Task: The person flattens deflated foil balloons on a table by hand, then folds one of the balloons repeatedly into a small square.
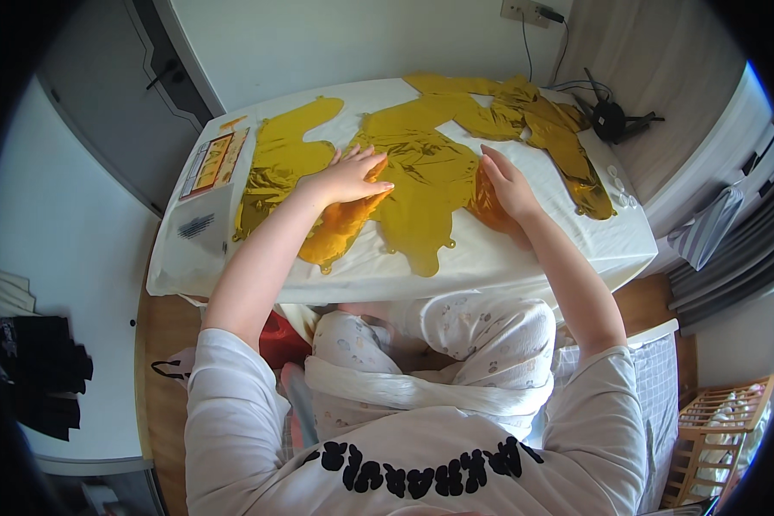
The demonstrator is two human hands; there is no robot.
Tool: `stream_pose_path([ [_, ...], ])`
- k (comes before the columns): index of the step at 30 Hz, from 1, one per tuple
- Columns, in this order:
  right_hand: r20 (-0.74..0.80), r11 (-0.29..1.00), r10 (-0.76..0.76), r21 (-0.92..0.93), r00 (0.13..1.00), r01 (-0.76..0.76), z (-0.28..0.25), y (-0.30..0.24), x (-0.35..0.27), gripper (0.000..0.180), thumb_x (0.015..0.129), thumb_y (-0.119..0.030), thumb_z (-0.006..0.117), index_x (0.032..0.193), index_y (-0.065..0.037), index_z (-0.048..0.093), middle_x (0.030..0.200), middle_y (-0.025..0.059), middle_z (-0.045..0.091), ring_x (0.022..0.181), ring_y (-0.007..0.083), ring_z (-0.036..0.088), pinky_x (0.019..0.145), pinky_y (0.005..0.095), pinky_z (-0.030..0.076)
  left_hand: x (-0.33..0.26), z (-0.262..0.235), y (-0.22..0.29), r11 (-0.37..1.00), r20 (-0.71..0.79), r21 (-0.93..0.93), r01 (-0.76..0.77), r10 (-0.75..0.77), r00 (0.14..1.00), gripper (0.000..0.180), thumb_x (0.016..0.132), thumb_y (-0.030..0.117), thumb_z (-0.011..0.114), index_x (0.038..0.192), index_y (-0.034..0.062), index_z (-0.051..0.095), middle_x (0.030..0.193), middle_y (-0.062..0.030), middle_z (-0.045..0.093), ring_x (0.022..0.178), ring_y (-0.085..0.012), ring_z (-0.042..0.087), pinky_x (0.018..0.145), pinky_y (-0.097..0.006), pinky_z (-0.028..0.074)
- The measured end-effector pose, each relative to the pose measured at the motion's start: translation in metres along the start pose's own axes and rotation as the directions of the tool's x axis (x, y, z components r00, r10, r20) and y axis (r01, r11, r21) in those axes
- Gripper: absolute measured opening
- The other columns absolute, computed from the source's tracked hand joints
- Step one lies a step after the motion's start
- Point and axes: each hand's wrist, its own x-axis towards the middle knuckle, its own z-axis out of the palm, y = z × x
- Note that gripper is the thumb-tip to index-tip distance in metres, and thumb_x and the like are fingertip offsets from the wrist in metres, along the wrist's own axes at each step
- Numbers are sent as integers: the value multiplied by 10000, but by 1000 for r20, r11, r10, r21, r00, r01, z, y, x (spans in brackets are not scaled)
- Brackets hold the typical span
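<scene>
Where foil balloons (421, 172) overlap, left hand (348, 176) flat, fingers spread; right hand (507, 185) fingertips hidden, grip unclear.

We are seeing gold foil balloons (421, 176) lying deflated and crinkled across the white-covered table (525, 258), some overlapping. One flat piece is lying under the left hand (353, 179); the right hand (507, 185) is pressing its right edge.

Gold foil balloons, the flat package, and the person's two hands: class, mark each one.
gold foil balloon (421, 185), head view, its flattened middle
flat package (217, 161), head view, its printed face
left hand (350, 178), head view, back
right hand (507, 185), head view, back
</scene>
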Motion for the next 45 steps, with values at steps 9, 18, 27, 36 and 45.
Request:
stream_pose_path([
  [9,39,999,23,-35,999,-21,1,-5,-3,495,1108,-358,467,1472,-24,514,1425,166,587,1322,234,540,1126,333,395,-3,2,1,1000,-27,-25,4,-5,1000,883,946,688,524,1617,153,312,1699,-176,191,1593,-314,97,1268,-544,-25],
  [18,86,996,58,60,995,-63,0,-13,-10,485,1115,-354,457,1463,-24,526,1416,140,599,1315,209,543,1121,319,397,-14,18,-1,999,-101,33,-11,14,995,812,985,653,506,1632,220,279,1710,-157,162,1596,-296,85,1263,-547,-47],
  [27,72,993,25,113,997,-33,-2,-14,-9,490,1114,-358,459,1458,-17,524,1411,139,598,1314,203,540,1125,319,392,-11,14,2,1000,-90,1,22,-22,996,815,976,642,530,1624,202,306,1706,-160,180,1597,-292,83,1238,-585,-104],
  [36,45,994,23,109,999,-28,-10,-24,-16,474,1102,-367,482,1426,-28,553,1382,152,616,1301,218,553,1109,335,407,-11,12,2,998,-115,-56,10,-16,993,865,971,675,506,1645,207,232,1710,-129,185,1595,-300,85,1229,-600,-127],
  [45,-214,836,-130,-548,968,-9,-78,19,20,406,972,-325,668,1294,-77,652,1299,182,643,1214,361,600,1033,433,488,-15,16,-1,989,-330,-132,-63,16,944,776,983,641,518,1607,216,338,1684,-121,269,1586,-258,156,1243,-587,-91],
])
